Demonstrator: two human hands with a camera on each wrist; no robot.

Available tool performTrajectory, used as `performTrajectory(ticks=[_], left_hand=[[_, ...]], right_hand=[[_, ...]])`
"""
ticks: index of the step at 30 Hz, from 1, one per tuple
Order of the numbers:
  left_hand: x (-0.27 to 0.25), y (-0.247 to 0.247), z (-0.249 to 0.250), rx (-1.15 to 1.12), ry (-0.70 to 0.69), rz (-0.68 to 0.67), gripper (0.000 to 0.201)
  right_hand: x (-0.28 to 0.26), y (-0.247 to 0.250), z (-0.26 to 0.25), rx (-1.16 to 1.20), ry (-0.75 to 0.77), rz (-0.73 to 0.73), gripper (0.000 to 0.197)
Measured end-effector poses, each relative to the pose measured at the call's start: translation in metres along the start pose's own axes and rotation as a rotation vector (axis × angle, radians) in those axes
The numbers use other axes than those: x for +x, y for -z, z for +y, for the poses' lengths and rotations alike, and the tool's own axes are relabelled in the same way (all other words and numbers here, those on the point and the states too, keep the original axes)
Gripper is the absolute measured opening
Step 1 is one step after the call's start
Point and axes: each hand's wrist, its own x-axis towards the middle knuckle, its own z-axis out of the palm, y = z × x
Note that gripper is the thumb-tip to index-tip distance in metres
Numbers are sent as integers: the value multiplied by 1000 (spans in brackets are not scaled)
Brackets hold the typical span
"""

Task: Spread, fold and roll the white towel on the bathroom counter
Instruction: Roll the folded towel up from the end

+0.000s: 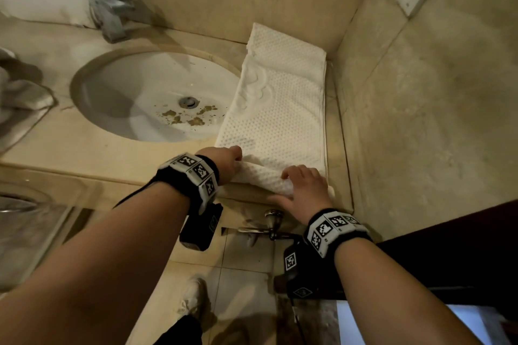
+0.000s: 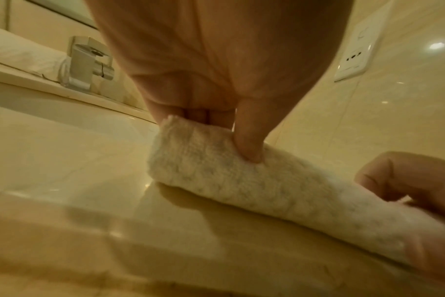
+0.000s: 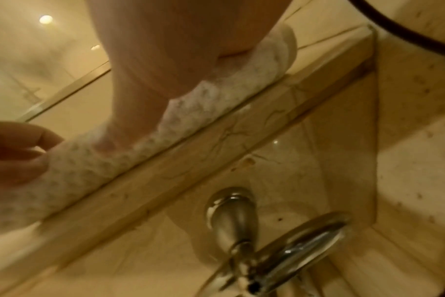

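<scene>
- Towel [image 1: 276, 98] folded into a long strip on the worktop [image 1: 92, 148], at 3 o'clock of the sink [image 1: 134, 92], far end touching the back wall at 12 o'clock.
- Near end already turned into a short roll at the worktop's front edge, 6 o'clock of the strip; rolling judged barely begun, most of the strip still flat.
- Left hand [image 1: 224, 161] on the roll's left end: thumb [image 2: 247, 136] pressed on the near side, fingers curled over the top, clamped on the cloth.
- Right hand [image 1: 304, 190] on the right end: fingers arched over the roll, thumb [image 3: 130, 120] on the near face, gripping it.
- Advised for this step: roll toward 12 o'clock with both hands advancing evenly, so the roll stays square to the strip.
- Keep thumbs tucked under and pressure firm; loose core judged likely to sag.
- Wrinkled patch at mid-strip, left side: smooth before the roll reaches it.
- Left edge overhangs the sink rim; risk of skew there.
</scene>
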Motion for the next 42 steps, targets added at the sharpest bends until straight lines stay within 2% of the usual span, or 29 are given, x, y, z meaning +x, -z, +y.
performTrajectory(ticks=[2, 4, 6, 8, 9, 11, 14, 17, 19, 21, 24, 27, 30, 31, 33, 35, 37, 38, 41, 42], left_hand=[[0, 1, 1, 29, -9, -19, 29], [-2, -3, 2, 35, -19, 21, 29], [-9, -9, 3, 75, -42, 145, 32], [-12, -18, 4, 214, -111, 313, 35], [-15, -21, 4, 276, -152, 351, 36], [-20, -24, 4, 332, -202, 345, 43], [-20, -24, 3, 346, -211, 389, 53], [-16, -20, 10, 345, -203, 287, 42], [-10, -15, 11, 339, -206, 273, 40], [-8, -8, 12, 304, -204, 203, 38], [-3, -4, 7, 160, -154, 64, 37], [0, -7, 3, 63, -129, 43, 39], [7, -6, 3, 2, -87, -20, 45], [9, -3, 3, -22, -73, -50, 46], [12, 2, 3, -43, -60, -101, 47], [12, 3, 3, -49, -55, -113, 47], [8, 0, 3, -12, -66, -58, 47], [4, -5, 3, 18, -84, 11, 48], [-6, -30, -2, 118, -167, 353, 56], [-11, -35, -4, 114, -207, 395, 58]], right_hand=[[-3, 2, 2, 7, 19, 0, 39], [-1, 7, 2, 44, 11, -10, 34], [4, 15, 2, 94, -48, -129, 31], [11, 24, 3, 140, -91, -249, 33], [15, 28, 3, 122, -95, -282, 35], [20, 32, 1, -32, -71, -279, 40], [20, 29, -1, -157, -33, -158, 42], [14, 19, -2, -69, -11, -110, 39], [10, 16, -3, -68, -1, -79, 34], [11, 15, -3, -84, -6, -45, 28], [16, 16, -5, -180, 3, -43, 26], [18, 12, -9, -210, -7, -4, 28], [9, 10, -11, -169, 72, 170, 26], [5, 9, -7, -158, 111, 200, 32], [-3, 9, 3, -98, 121, 70, 44], [-5, 10, 9, -65, 130, 8, 45], [-3, 10, 7, -29, 122, 35, 38], [-1, 12, 4, -13, 100, 37, 35], [11, 24, 6, 91, 28, -33, 32], [16, 29, 8, 125, 16, -104, 36]])
